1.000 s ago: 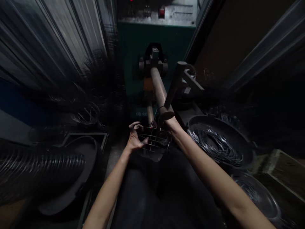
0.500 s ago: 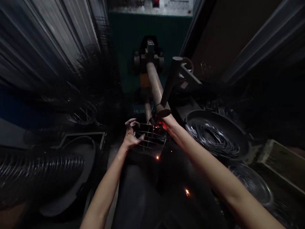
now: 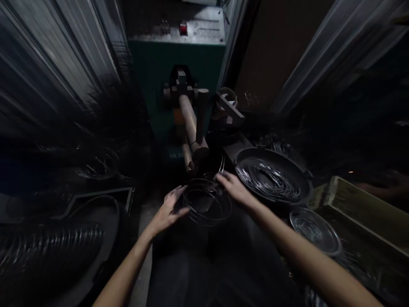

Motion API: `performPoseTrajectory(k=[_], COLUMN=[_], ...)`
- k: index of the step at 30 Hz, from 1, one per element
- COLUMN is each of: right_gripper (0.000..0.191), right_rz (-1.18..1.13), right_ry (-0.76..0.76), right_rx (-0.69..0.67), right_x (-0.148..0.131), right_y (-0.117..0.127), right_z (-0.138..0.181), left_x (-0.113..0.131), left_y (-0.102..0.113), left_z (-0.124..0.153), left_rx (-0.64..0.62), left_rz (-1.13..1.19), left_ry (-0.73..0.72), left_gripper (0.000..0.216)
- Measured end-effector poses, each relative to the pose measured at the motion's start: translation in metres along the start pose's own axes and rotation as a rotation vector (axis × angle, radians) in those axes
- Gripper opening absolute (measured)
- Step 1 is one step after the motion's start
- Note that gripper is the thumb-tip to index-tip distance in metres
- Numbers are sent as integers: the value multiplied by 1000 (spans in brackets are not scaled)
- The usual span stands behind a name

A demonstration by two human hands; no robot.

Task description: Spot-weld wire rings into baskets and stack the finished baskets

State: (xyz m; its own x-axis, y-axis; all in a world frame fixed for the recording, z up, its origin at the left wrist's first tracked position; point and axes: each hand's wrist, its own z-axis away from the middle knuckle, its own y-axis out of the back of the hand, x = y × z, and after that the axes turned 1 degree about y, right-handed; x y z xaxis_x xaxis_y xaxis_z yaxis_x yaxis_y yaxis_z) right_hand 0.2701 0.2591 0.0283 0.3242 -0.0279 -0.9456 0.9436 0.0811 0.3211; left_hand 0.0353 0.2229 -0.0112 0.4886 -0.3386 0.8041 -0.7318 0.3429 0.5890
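Observation:
A round wire frame [image 3: 204,221], made of thin metal rings, is tilted between my hands in front of the spot welder. My left hand [image 3: 168,211] curves round its left side, the fingers on the upper rim and the thumb on the near side. At the far right of the frame, my right hand [image 3: 234,187] has its fingertips pinched on a bent wire [image 3: 222,163] that sticks up past them. Blur hides where this wire meets the rings. Just beyond the frame are the welder's electrode arms [image 3: 189,117], apart from it.
The green welder body [image 3: 143,68] stands ahead, with a red switch [image 3: 183,29] on top. On the right are a dark pan [image 3: 305,187] of wire rings, a smaller dish [image 3: 337,245] and a yellowish box [image 3: 367,213]. A big basin [image 3: 111,230] with stacked rings is at left.
Sparks and the red glow at the electrodes are gone. Both hands have brought the wire frame down and back from the electrodes, and its rings now face up more. My view has shifted.

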Motion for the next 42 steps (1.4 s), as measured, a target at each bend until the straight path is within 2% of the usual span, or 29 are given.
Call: performPoseTrajectory(k=[1, 3, 5, 6, 8, 9, 10, 12, 13, 15, 18, 21, 23, 25, 27, 29, 33, 36, 42], right_gripper=[22, 20, 22, 22, 22, 23, 23, 28, 31, 36, 37, 37, 38, 40, 43, 45, 48, 52, 56], right_rz=[92, 276, 431, 484, 527, 535, 548, 636, 684, 750, 784, 867, 987, 1123, 1210, 1244, 1270, 1295, 1338], right_ry=[89, 205, 247, 275, 395, 469, 534, 580, 586, 581, 528, 428, 336, 266, 254, 273, 295, 306, 343], right_rx=[29, 46, -32, -112, -238, -226, -150, 83, 132, 91, 11, -8, -109, -227, -297, -325, -380, -404, -356], right_x=[9, 21, 26, 25, 19, 13, 7, -7, -13, -22, -20, -4, 10, 22, 29, 30, 24, 16, -12], right_y=[-14, -43, -56, -53, -26, -6, 17, 59, 74, 90, 83, 59, 46, 37, 30, 24, 15, 12, 9], right_z=[22, 58, 83, 91, 101, 103, 102, 96, 91, 81, 72, 72, 75, 77, 77, 73, 58, 44, 17], left_x=[12, 38, 62, 72, 86, 91, 95, 101, 104, 109, 106, 84, 63, 45, 33, 28, 29, 33, 45], left_y=[-6, -23, -41, -46, -47, -42, -34, -15, -5, 11, 20, 8, -8, -24, -36, -40, -33, -20, 16], left_z=[-3, -14, -24, -27, -26, -24, -21, -14, -12, -11, -17, -20, -16, -8, -1, 3, -1, -13, -38], left_rx=[26, 64, 73, 78, 108, 115, 119, 104, 81, 48, 35, 5, 12, 30, 8, -45, -125, -106, -50], left_rz=[102, 285, 407, 430, 407, 374, 339, 287, 275, 275, 314, 260, 68, -240, -539, -724, -792, -768, -731], left_ry=[70, 170, 207, 207, 180, 157, 133, 89, 71, 58, 133, 238, 232, 176, 130, 116, 117, 103, 34], left_gripper=[53, 44, 40, 38, 36, 35, 35, 34, 34, 34, 39, 45, 43, 36, 37, 46, 51, 46, 37])
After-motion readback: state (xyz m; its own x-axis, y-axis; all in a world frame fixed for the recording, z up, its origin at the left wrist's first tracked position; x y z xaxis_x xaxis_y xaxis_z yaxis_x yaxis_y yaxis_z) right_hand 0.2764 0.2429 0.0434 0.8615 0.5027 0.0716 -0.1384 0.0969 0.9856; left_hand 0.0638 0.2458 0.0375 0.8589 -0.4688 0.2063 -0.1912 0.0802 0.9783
